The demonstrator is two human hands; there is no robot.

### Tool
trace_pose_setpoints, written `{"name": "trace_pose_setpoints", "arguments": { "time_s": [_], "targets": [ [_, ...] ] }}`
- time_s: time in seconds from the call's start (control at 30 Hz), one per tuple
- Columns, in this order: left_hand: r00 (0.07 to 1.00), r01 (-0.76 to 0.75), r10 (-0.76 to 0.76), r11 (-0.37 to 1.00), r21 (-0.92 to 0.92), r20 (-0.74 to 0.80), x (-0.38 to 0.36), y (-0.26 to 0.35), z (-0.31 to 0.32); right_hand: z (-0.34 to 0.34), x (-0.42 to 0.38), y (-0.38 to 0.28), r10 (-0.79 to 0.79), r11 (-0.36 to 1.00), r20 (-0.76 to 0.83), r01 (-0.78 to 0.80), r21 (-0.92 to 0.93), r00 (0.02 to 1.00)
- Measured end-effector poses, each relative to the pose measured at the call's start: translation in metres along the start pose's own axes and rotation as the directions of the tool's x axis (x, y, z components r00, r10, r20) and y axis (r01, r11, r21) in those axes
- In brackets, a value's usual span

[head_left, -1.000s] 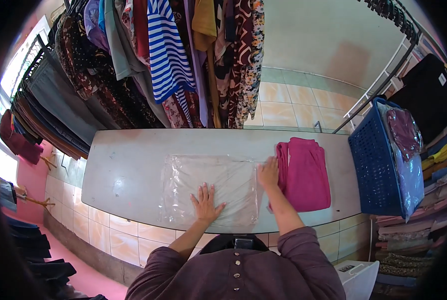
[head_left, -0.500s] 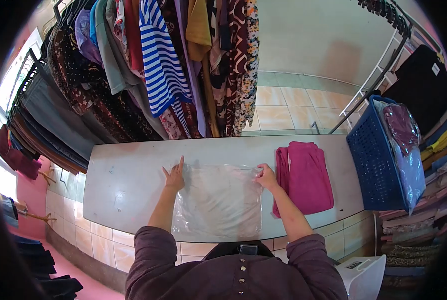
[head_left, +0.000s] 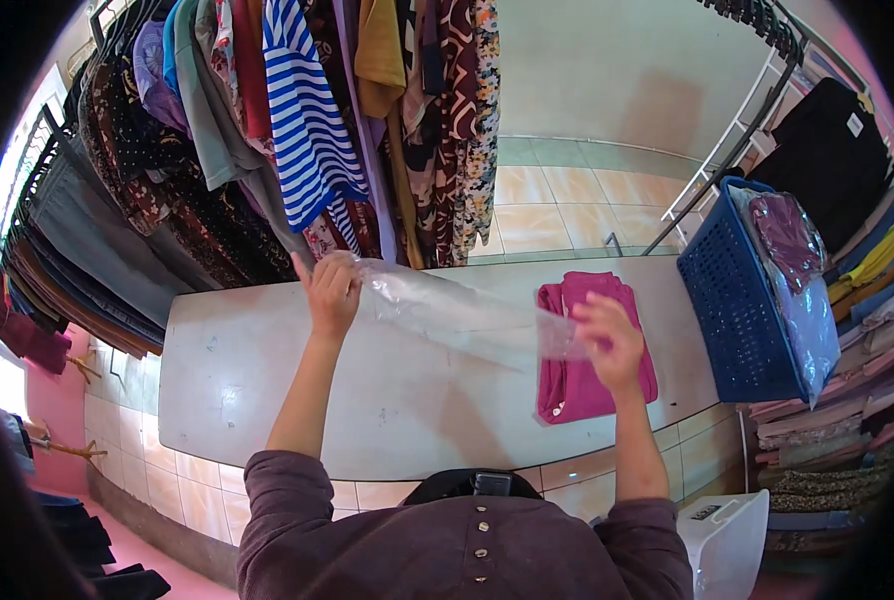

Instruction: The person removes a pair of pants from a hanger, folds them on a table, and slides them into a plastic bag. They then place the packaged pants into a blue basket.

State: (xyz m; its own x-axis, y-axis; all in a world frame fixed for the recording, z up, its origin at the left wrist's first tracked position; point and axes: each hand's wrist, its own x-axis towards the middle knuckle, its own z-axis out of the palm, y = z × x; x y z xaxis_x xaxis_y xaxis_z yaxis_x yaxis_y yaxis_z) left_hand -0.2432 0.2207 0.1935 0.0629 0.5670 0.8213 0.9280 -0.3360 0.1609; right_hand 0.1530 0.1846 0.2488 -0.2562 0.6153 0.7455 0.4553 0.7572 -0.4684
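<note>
A clear plastic bag (head_left: 447, 310) stretches in the air above the table, slanting down from left to right. Closed around its upper left end is my left hand (head_left: 333, 292), index finger pointing up. My right hand (head_left: 609, 340) is at the bag's right end, its fingers curled at the edge and slightly blurred. Beneath that hand lies a folded magenta garment (head_left: 592, 385), partly hidden by the bag and the hand. It rests on the white table (head_left: 267, 390), looking like folded trousers.
Hanging clothes (head_left: 317, 130) crowd a rack behind the table's left side. At the right end stands a blue basket (head_left: 742, 300) with bagged garments (head_left: 789, 240) in it. A white bin (head_left: 727, 540) is below right, near stacked fabrics (head_left: 827, 490).
The plastic bag, flat on the table before, is now lifted and stretched sideways. My left hand rose and closed on its corner. My right hand moved right, over the magenta garment.
</note>
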Motion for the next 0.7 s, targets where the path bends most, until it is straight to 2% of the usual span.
{"name": "trace_pose_setpoints", "arguments": {
  "time_s": [0.07, 0.1, 0.2, 0.23, 0.27, 0.3, 0.33, 0.37, 0.43, 0.5, 0.53, 0.57, 0.6, 0.67, 0.7],
  "targets": [
    [0.997, -0.042, 0.046, 0.998, 0.055, -0.068, -0.014, -0.004, -0.012, 0.001, -0.030, -0.025, -0.059, 0.998, 0.145, 0.060, -0.001, 0.988],
    [0.999, -0.023, 0.027, 0.996, 0.086, -0.038, -0.024, -0.006, -0.014, 0.010, -0.049, -0.035, -0.060, 0.998, 0.225, 0.064, -0.009, 0.972],
    [0.965, 0.260, -0.261, 0.962, 0.082, 0.001, -0.072, 0.003, -0.009, 0.066, -0.101, -0.045, -0.168, 0.983, 0.274, 0.183, -0.030, 0.947],
    [0.887, 0.461, -0.458, 0.886, -0.057, 0.062, -0.100, 0.006, -0.002, 0.086, -0.120, -0.043, -0.148, 0.986, 0.298, 0.164, -0.030, 0.943],
    [0.770, 0.638, -0.620, 0.749, -0.178, 0.150, -0.135, 0.009, 0.008, 0.104, -0.137, -0.041, -0.144, 0.985, 0.322, 0.169, -0.048, 0.936],
    [0.547, 0.829, -0.718, 0.537, -0.157, 0.429, -0.172, 0.008, 0.019, 0.119, -0.149, -0.039, -0.140, 0.983, 0.345, 0.173, -0.066, 0.928],
    [0.302, 0.953, -0.640, 0.225, -0.204, 0.706, -0.193, 0.024, 0.013, 0.132, -0.159, -0.036, -0.133, 0.985, 0.380, 0.166, -0.054, 0.915],
    [0.140, 0.956, -0.516, -0.151, -0.251, 0.845, -0.218, 0.046, 0.013, 0.144, -0.167, -0.034, -0.126, 0.987, 0.415, 0.157, -0.042, 0.901],
    [-0.145, 0.980, -0.274, -0.171, 0.100, 0.951, -0.221, 0.086, 0.003, 0.163, -0.179, -0.032, -0.078, 0.997, 0.502, 0.075, 0.027, 0.861],
    [-0.082, 0.990, -0.262, -0.130, 0.049, 0.962, -0.223, 0.104, -0.002, 0.177, -0.183, -0.031, -0.015, 0.989, 0.606, -0.077, 0.126, 0.795],
    [-0.050, 0.994, -0.257, -0.111, 0.022, 0.965, -0.226, 0.108, -0.006, 0.174, -0.182, -0.031, 0.009, 0.990, 0.592, -0.089, 0.105, 0.806],
    [-0.040, 0.967, -0.318, -0.251, -0.043, 0.947, -0.242, 0.101, -0.001, 0.166, -0.179, -0.032, 0.032, 0.991, 0.578, -0.100, 0.086, 0.815],
    [-0.008, 0.977, -0.344, -0.202, -0.066, 0.939, -0.257, 0.089, 0.002, 0.159, -0.178, -0.031, 0.051, 0.992, 0.564, -0.108, 0.069, 0.824],
    [0.059, 0.989, -0.397, -0.104, -0.109, 0.916, -0.249, 0.080, -0.006, 0.145, -0.189, -0.017, 0.206, 0.976, 0.580, -0.126, -0.175, 0.788],
    [-0.039, 0.993, -0.466, -0.118, -0.018, 0.884, -0.238, 0.083, -0.016, 0.138, -0.195, -0.009, 0.282, 0.947, 0.573, -0.127, -0.295, 0.769]
  ]
}}
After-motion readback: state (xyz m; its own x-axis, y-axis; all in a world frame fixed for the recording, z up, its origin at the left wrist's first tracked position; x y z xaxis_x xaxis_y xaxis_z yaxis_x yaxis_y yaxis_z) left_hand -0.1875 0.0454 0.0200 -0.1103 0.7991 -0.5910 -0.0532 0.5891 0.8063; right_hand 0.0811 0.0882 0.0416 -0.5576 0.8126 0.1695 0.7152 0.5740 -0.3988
